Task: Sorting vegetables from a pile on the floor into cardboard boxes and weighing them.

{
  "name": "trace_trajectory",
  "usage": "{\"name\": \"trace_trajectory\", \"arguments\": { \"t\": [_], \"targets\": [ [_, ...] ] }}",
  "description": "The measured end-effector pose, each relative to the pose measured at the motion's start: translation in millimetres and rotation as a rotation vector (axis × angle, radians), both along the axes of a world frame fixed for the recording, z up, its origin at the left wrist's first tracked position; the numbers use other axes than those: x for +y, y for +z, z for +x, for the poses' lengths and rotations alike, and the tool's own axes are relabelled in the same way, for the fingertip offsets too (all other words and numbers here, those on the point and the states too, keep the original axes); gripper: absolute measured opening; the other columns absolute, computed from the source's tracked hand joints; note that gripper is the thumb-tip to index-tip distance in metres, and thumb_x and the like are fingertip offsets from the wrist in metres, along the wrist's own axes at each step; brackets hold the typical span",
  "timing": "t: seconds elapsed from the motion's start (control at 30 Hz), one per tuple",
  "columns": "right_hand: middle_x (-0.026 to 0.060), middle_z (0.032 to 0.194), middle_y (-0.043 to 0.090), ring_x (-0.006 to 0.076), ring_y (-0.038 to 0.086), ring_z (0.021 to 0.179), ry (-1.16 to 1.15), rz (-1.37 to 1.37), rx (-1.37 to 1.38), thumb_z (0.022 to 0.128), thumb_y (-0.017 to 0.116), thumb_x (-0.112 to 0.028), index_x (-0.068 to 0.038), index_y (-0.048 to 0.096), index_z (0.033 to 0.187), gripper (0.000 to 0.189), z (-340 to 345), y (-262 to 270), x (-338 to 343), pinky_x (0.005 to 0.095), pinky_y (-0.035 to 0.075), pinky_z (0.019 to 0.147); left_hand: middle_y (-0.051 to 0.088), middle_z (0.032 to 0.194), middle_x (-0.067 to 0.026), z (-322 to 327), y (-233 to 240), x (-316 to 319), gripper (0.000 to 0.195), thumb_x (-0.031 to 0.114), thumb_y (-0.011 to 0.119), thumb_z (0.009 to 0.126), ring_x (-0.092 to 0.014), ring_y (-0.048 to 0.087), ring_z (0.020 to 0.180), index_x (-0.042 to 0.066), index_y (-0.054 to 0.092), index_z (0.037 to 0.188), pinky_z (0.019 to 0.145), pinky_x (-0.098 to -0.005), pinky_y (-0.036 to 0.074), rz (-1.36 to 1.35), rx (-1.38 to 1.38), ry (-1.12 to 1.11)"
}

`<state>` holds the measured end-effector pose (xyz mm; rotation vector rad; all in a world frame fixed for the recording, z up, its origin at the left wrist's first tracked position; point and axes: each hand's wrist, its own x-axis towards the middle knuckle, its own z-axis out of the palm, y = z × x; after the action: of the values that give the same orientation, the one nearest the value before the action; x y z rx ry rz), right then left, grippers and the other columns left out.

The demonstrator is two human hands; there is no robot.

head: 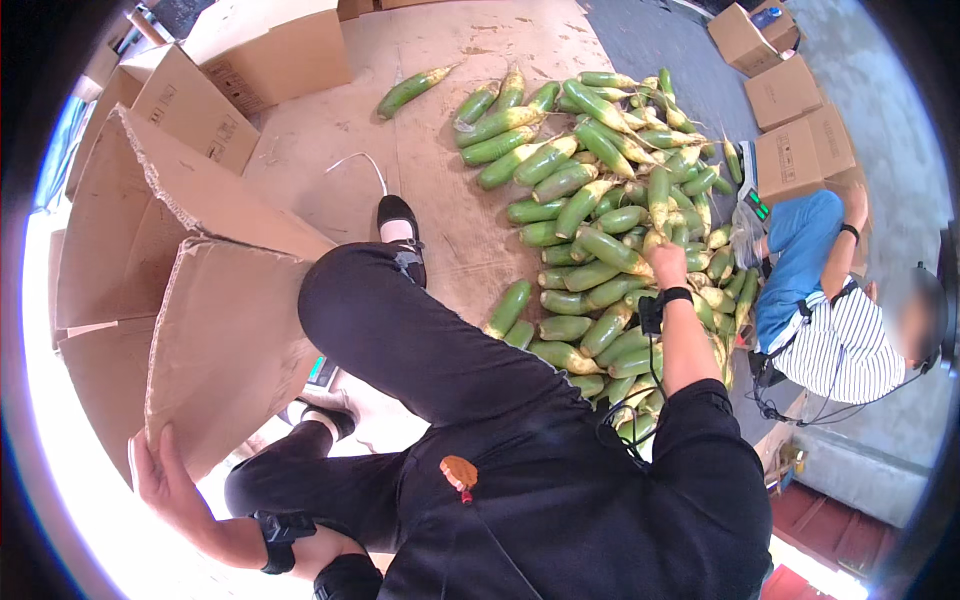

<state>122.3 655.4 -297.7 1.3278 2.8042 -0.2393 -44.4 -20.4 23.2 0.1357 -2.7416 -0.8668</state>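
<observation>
My left hand (161,469) grips the lower edge of a flap of an open cardboard box (232,345) at the left, thumb and fingers on either side of the board. At the right, my right hand (666,262) is closed around the pale root end of a green radish (658,196) on top of a large pile. Many more green radishes (607,251) with yellowish tips lie around and under it, some in clear plastic wrap. The inside of the box is only partly seen.
A digital scale (321,373) is partly hidden behind the box flap and my leg. One radish (412,90) lies apart on the cardboard floor sheet (450,225). Closed boxes (274,56) stand upper left, others (799,150) upper right. A co-worker (832,337) sits at right beside another scale (754,202).
</observation>
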Motion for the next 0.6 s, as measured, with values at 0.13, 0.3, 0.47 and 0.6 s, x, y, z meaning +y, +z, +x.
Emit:
{"name": "trace_trajectory", "arguments": {
  "t": [0.13,0.3,0.47,0.6],
  "targets": [
    [0.0158,0.073,0.060,0.0259,0.057,0.066,-0.167,-0.335,0.455,0.071,0.056,-0.017,-0.003,0.065,0.071,0.016,-51.6,109.7,-49.3,0.0343,0.044,0.058,0.052,0.077,-0.0042,-2.2,4.1,5.4,0.008,0.004,0.055,0.083,-0.011,0.049,0.072,-0.003,0.056,0.088,0.068,-0.0217,0.040,-0.072,0.033,-0.030],
    [-0.0049,0.057,0.040,0.0052,0.035,0.048,-0.415,-0.751,0.905,0.083,0.056,-0.021,-0.006,0.059,0.079,0.016,-92.0,174.0,-84.8,0.0204,0.028,0.040,0.049,0.075,-0.0014,-3.3,4.7,5.4,0.007,0.003,0.053,0.085,-0.006,0.045,0.072,-0.003,0.056,0.089,0.068,-0.0179,0.037,-0.129,0.045,-0.081],
    [-0.0093,0.055,0.033,0.0022,0.030,0.047,-0.101,-1.024,1.024,0.084,0.057,-0.023,-0.004,0.059,0.081,0.019,-146.3,245.2,-153.5,0.0180,0.025,0.043,0.052,0.070,-0.0063,3.4,16.2,20.5,0.010,0.002,0.060,0.073,-0.015,0.052,0.066,0.000,0.058,0.082,0.064,-0.0232,0.041,-0.119,0.103,0.022],
    [-0.0046,0.065,0.050,0.0019,0.032,0.049,0.319,-1.159,1.088,0.086,0.055,-0.021,-0.002,0.059,0.087,0.019,-200.0,332.6,-222.0,0.0181,0.029,0.044,0.052,0.071,-0.0074,0.0,11.1,22.2,0.010,0.004,0.062,0.073,-0.019,0.052,0.065,0.000,0.058,0.081,0.061,-0.0251,0.041,-0.188,0.091,-0.040]
  ]
}}
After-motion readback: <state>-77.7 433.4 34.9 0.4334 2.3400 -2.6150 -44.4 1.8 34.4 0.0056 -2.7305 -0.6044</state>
